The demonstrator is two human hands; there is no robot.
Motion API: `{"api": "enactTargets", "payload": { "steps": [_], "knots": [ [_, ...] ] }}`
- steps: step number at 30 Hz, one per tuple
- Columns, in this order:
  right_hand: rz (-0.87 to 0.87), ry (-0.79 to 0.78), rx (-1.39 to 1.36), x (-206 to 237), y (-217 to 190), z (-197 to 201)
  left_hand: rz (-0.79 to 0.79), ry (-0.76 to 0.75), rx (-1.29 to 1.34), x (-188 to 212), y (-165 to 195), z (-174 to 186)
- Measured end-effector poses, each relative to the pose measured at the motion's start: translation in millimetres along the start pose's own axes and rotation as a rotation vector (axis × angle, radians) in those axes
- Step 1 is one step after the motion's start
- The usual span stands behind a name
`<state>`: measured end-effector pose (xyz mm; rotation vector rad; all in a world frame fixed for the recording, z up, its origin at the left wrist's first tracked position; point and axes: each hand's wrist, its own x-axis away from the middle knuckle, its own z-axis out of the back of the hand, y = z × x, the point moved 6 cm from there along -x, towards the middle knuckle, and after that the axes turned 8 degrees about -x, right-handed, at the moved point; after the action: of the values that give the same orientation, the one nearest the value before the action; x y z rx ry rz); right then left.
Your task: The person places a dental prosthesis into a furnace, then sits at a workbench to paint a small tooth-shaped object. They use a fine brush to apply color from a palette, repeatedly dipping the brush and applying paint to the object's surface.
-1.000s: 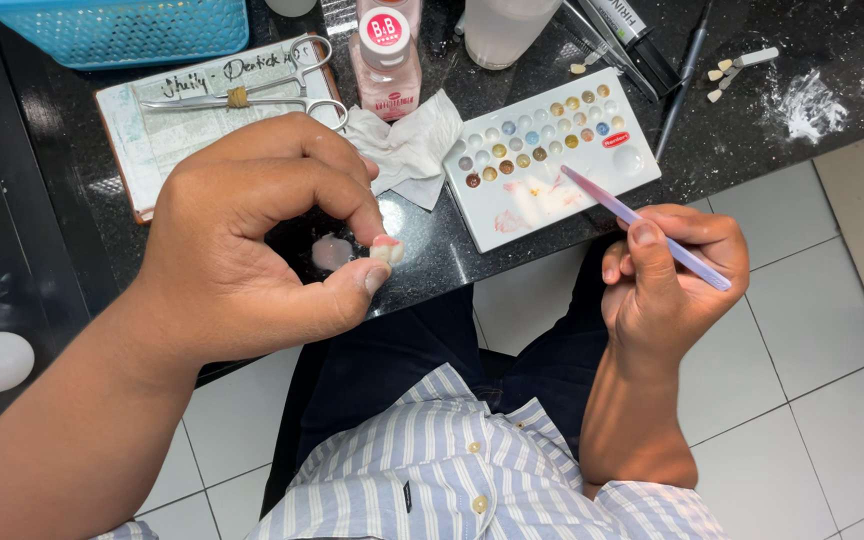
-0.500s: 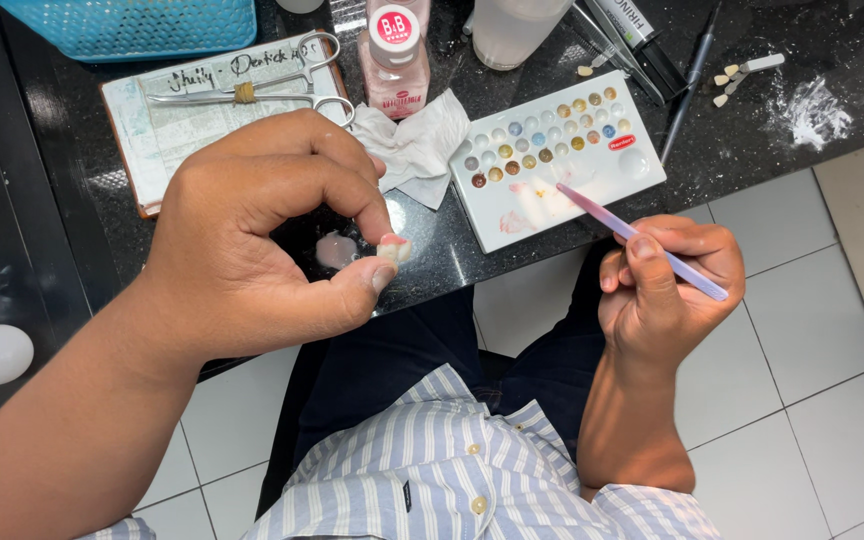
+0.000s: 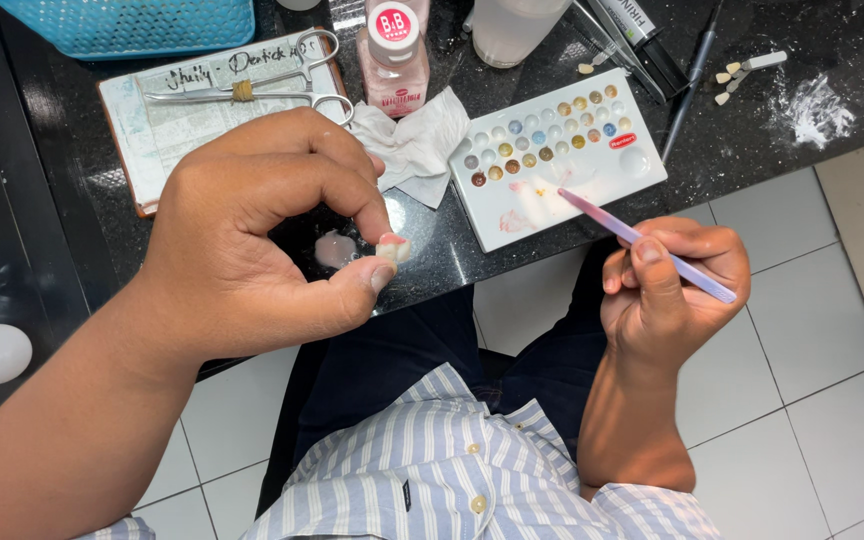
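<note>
I see the left hand (image 3: 252, 235) w/ thumb and forefinger clamped on a small pink-white tooth piece (image 3: 392, 247) at the fingertips. Right hand (image 3: 672, 290) fingers pinch a thin brush (image 3: 642, 240), long axis aimed up-left over the palette (image 3: 642, 165); its tip sits right of the piece, apart.

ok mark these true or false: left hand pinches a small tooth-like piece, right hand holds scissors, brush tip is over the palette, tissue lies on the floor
1. The left hand pinches a small pink-and-white tooth-like piece. True.
2. The right hand holds scissors. False: it holds a thin brush; the scissors lie on the counter.
3. The brush tip is over the white palette. True.
4. The crumpled tissue lies on the floor. False: it lies on the black counter beside the palette.
</note>
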<state>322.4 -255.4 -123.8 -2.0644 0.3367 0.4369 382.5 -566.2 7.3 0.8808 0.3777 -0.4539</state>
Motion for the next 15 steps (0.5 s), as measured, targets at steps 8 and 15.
{"api": "enactTargets", "payload": {
  "steps": [8, 15],
  "knots": [
    [0.005, 0.065, 0.065, -4.9, -1.1, -0.3, 0.007, -0.002, 0.010, -0.9, -0.3, -0.4],
    [-0.007, 0.006, 0.004, 1.4, -2.1, 0.0, 0.021, -0.007, 0.011, -0.1, -0.9, -0.3]
  ]
}}
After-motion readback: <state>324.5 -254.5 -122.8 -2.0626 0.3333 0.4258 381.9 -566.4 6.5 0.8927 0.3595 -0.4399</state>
